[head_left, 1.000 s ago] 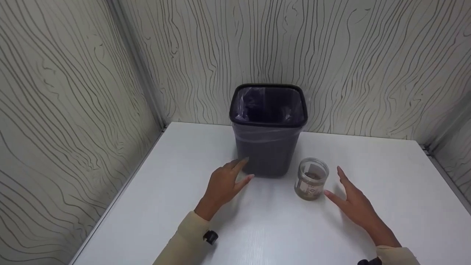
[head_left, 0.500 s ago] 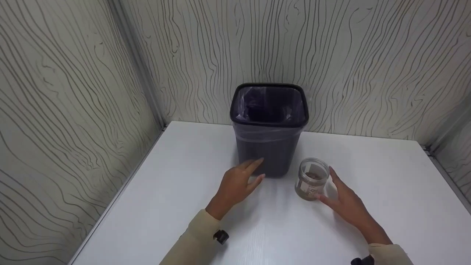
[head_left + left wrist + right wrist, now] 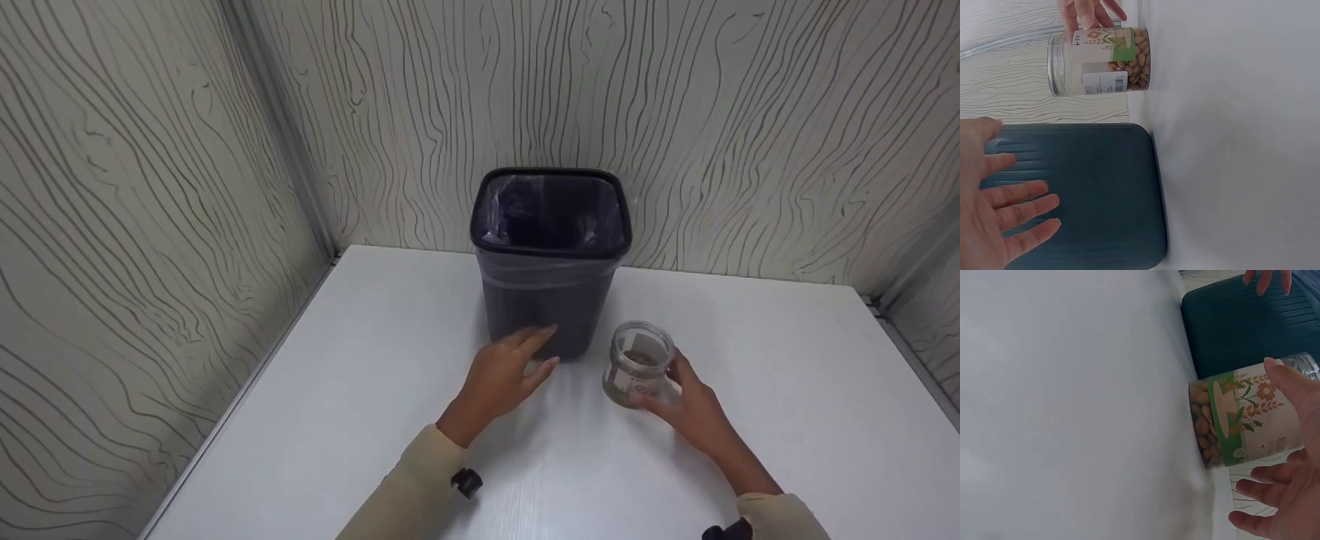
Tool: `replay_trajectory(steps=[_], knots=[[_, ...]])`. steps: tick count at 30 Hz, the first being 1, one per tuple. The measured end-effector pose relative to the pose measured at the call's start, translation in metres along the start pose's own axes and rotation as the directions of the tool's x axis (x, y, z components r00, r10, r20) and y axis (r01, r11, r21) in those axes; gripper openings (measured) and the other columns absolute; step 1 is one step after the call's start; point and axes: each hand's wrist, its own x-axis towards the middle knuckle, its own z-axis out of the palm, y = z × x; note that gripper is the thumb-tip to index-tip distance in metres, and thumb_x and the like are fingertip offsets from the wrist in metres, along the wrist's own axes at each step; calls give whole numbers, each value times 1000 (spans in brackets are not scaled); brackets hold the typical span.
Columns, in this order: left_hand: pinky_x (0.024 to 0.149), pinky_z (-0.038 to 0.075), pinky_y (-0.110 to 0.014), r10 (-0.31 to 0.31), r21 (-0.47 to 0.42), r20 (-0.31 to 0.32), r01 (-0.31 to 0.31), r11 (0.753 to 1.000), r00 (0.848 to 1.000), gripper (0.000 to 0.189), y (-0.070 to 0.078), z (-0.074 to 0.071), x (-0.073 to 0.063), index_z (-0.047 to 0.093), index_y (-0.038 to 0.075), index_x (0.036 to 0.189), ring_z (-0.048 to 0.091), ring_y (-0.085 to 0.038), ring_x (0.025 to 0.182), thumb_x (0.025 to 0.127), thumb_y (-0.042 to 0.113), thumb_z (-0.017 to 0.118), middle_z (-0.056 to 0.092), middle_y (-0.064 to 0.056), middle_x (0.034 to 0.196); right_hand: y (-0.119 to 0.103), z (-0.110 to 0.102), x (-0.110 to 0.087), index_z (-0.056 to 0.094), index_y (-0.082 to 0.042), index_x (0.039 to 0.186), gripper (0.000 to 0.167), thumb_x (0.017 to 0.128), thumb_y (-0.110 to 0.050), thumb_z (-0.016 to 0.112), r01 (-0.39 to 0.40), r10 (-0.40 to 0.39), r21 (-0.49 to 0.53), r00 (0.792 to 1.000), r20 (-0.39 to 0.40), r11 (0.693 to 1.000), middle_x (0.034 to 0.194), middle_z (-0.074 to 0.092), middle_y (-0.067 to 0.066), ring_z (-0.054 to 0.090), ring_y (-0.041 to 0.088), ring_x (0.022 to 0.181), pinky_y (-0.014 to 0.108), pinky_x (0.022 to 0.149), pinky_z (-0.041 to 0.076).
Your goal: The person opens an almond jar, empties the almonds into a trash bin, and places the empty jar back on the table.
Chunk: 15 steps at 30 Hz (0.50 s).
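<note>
A clear lidless jar (image 3: 637, 371) stands on the white table, with brown almonds (image 3: 1204, 422) in its bottom and a floral paper label (image 3: 1258, 402) around its side. My right hand (image 3: 697, 416) grips it from the right, thumb across the front and index finger toward the back; the lower fingers are spread in the right wrist view. My left hand (image 3: 499, 379) hovers palm-down before the trash bin (image 3: 544, 300), its fingers apart and holding nothing. That bin is dark, square and upright, left of the jar and lined with a clear plastic bag (image 3: 491, 210).
The white table (image 3: 337, 397) runs back to a wood-grain patterned wall (image 3: 405, 120). Similar panels close in the left and right sides. Both sleeves carry a small black wrist device (image 3: 466, 482).
My right hand has moved left and closed around the jar, which stays in about the same place. My left hand has slid right along the front of the bin.
</note>
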Motion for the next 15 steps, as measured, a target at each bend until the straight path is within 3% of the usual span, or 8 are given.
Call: replay_trajectory(steps=[4, 15], knots=[[87, 57, -29, 9, 4, 4, -9, 1000, 1000, 47, 4, 3, 1, 59, 20, 143, 69, -16, 110, 103, 45, 56, 68, -3, 130, -2, 4, 4, 9, -2, 162, 109, 89, -45, 78, -34, 36, 97, 999, -21, 995, 160, 26, 30, 32, 51, 143, 67, 113, 27], [91, 56, -29, 25, 14, 37, -26, 1000, 999, 47, 12, 10, 3, 59, 21, 143, 67, -15, 114, 103, 44, 59, 68, 0, 130, -6, 12, 10, 10, 2, 160, 110, 88, -43, 80, -93, 104, 176, 993, -56, 980, 158, 30, 33, 31, 50, 144, 63, 114, 30]])
